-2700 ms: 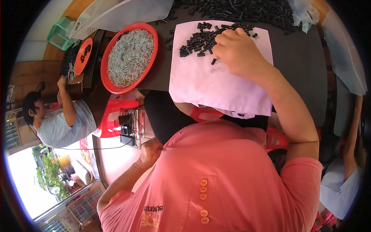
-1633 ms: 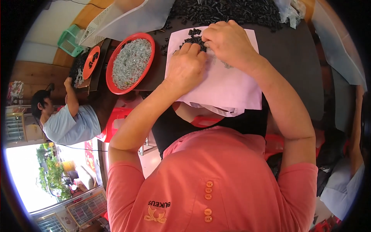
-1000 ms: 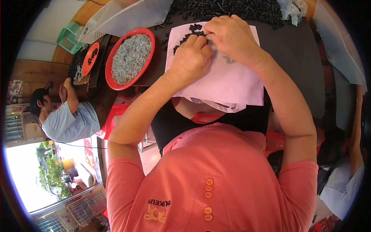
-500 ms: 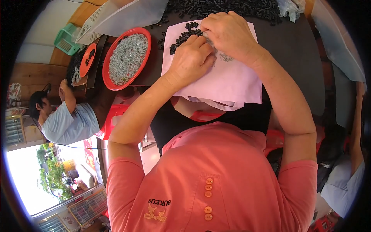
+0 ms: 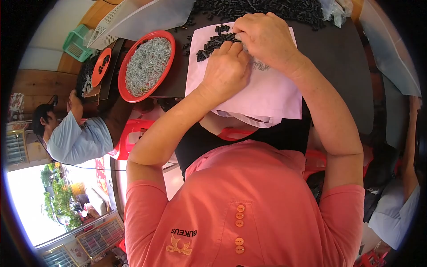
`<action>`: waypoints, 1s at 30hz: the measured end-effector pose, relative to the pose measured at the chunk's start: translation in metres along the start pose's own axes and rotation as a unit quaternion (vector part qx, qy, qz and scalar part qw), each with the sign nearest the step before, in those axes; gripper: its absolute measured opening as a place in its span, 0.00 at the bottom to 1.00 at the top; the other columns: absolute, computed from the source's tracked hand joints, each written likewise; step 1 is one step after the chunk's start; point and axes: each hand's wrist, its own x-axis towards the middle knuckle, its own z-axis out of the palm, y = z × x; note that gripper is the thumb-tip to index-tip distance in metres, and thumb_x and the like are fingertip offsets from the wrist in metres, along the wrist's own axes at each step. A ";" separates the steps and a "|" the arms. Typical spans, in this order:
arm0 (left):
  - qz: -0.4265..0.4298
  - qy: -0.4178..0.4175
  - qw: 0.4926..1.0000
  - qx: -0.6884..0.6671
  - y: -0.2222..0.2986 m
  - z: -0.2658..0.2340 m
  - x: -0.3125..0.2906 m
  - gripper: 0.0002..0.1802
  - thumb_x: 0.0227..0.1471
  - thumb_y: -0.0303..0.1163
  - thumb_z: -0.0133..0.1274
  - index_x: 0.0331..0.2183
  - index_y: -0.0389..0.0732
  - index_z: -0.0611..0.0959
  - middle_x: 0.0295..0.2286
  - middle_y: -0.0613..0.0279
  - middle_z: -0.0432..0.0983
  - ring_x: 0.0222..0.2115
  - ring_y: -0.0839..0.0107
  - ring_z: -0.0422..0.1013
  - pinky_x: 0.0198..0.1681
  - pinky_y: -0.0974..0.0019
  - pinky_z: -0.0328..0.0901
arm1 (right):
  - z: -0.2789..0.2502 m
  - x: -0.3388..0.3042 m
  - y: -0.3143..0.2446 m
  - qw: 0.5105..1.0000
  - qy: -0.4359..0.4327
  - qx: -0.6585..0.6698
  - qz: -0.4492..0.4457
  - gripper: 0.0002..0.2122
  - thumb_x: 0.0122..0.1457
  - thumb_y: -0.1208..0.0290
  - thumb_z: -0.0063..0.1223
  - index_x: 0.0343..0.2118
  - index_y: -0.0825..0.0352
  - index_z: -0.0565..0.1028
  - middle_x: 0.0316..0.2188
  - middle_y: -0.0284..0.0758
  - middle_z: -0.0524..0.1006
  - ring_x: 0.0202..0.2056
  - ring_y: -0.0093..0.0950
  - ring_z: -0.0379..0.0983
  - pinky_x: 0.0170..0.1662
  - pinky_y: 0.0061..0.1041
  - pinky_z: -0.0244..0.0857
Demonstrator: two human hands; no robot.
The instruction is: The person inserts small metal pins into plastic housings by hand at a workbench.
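My left hand [image 5: 227, 66] is closed over a pink cloth [image 5: 262, 98] on the dark table, its fingertips curled down and partly hidden. Just beyond and to the right, my right hand [image 5: 265, 39] bends its fingers inward, thumb and fingertips nearly meeting those of the left. Whatever lies between the fingers is too small and covered to name. Beside my left fingers, on the cloth, is a pile of small black plastic pieces [image 5: 218, 41]. Close to my right wrist a cluster of thin grey pins [image 5: 260, 66] lies on the cloth.
A red round tray [image 5: 123, 84] of small clear pieces stands at the left. Many black pieces [image 5: 267, 10] cover the far table, by a plastic bag [image 5: 336, 11]. A translucent bin [image 5: 151, 15] is at the far left. A co-worker [image 5: 78, 138] sits at left; another person's sleeve [image 5: 393, 213] shows right.
My left hand has shifted slightly right and closer to my right hand, its fingers more curled. The right hand stays nearly in place.
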 end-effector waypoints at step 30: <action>0.030 0.026 0.998 0.038 0.000 0.020 0.005 0.11 0.36 0.25 0.57 0.28 0.31 0.80 0.28 0.50 0.73 0.31 0.54 0.70 0.31 0.55 0.67 | -0.001 -0.001 -0.001 1.000 0.009 0.019 -0.005 0.06 0.47 0.70 0.52 0.27 0.62 0.78 0.27 0.33 0.80 0.31 0.35 0.77 0.36 0.35 0.66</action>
